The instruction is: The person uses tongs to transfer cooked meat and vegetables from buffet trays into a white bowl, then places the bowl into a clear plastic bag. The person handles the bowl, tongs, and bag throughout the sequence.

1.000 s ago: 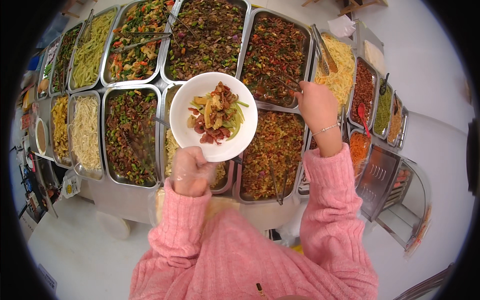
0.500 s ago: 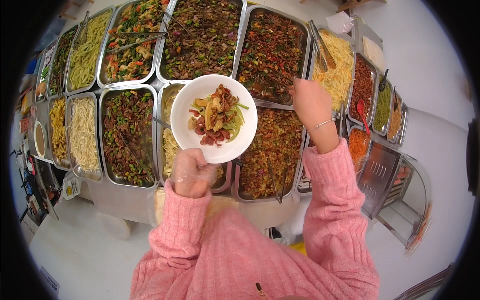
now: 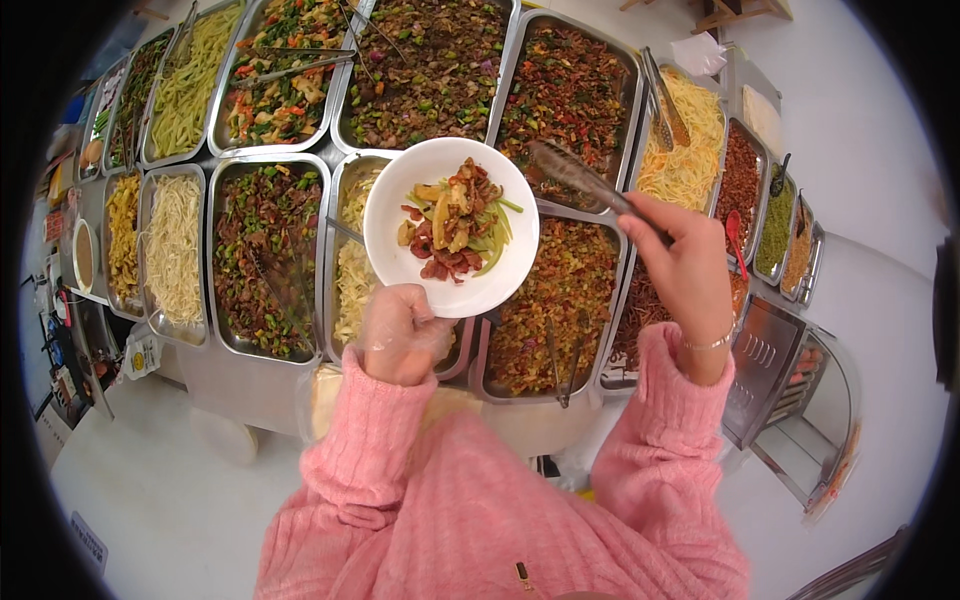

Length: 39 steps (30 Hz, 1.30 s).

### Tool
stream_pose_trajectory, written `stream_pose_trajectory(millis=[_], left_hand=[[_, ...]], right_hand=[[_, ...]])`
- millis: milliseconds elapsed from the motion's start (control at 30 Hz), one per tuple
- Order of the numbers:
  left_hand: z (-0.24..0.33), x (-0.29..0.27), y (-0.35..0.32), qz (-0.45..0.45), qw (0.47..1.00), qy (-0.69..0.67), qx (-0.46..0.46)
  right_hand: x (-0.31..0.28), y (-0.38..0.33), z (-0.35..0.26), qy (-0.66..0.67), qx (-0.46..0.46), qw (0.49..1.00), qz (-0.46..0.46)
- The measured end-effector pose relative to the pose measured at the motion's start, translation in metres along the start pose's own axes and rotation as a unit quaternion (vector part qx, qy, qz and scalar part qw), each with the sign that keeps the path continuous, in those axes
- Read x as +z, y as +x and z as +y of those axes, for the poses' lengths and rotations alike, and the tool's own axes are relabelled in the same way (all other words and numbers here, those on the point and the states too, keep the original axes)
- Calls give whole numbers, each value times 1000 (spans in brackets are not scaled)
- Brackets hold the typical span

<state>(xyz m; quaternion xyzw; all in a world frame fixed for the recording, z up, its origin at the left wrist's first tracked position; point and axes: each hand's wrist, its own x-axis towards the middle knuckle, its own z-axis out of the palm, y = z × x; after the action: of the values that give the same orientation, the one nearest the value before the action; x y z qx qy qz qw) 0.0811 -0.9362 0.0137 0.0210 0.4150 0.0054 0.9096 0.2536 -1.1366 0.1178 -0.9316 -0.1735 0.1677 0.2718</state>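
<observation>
My left hand (image 3: 400, 335), in a clear plastic glove, grips the near rim of a white bowl (image 3: 385, 215). Pieces of meat, yellowish chunks and green strips (image 3: 462, 220) lie in the bowl. My right hand (image 3: 680, 245) is bare, with a bracelet at the wrist, and its fingers are closed on metal tongs (image 3: 580, 178). The tongs point left, their tips over the near part of a tray of dark reddish chopped food (image 3: 565, 85). Whether anything is between the tips cannot be made out. Below the tongs is a tray of diced yellow-brown food (image 3: 560, 290).
Two rows of steel trays spread across the counter, among them one of meat with green peppers (image 3: 425, 75) and one of pale shreds (image 3: 172, 250). More tongs (image 3: 665, 105) rest on yellow strips at right. A red spoon (image 3: 735, 235) and a metal cabinet (image 3: 765, 370) are farther right.
My right hand has moved right and nearer to me, and the tongs it holds now show plainly. The bowl in my left hand sits slightly farther right in view.
</observation>
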Motion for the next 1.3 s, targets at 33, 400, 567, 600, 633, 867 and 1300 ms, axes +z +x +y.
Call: stream_pose_trajectory(millis=[33,400,567,600,633,867,1300], left_hand=[[-1,1,0,20,1000,-1,-14],[-5,-4,-5,-26,999,9,-40],[-3,-6,-7,-12,1000,-5,-24],[-1,-7,-9,-3,1000,0,-12],[2,-8,-11,0,1000,1,1],[21,-8,-16,2,999,9,39],[27,-10,-9,33,999,1,19]], right_hand=[[5,-6,-4,10,-24,999,-19],[25,-30,-4,4,-74,997,26],[33,-31,0,-72,-81,993,39],[30,-30,4,-79,-72,993,56],[26,-26,8,-82,-65,991,78],[56,37,39,-259,-79,960,64],[56,60,35,-294,-120,948,24]])
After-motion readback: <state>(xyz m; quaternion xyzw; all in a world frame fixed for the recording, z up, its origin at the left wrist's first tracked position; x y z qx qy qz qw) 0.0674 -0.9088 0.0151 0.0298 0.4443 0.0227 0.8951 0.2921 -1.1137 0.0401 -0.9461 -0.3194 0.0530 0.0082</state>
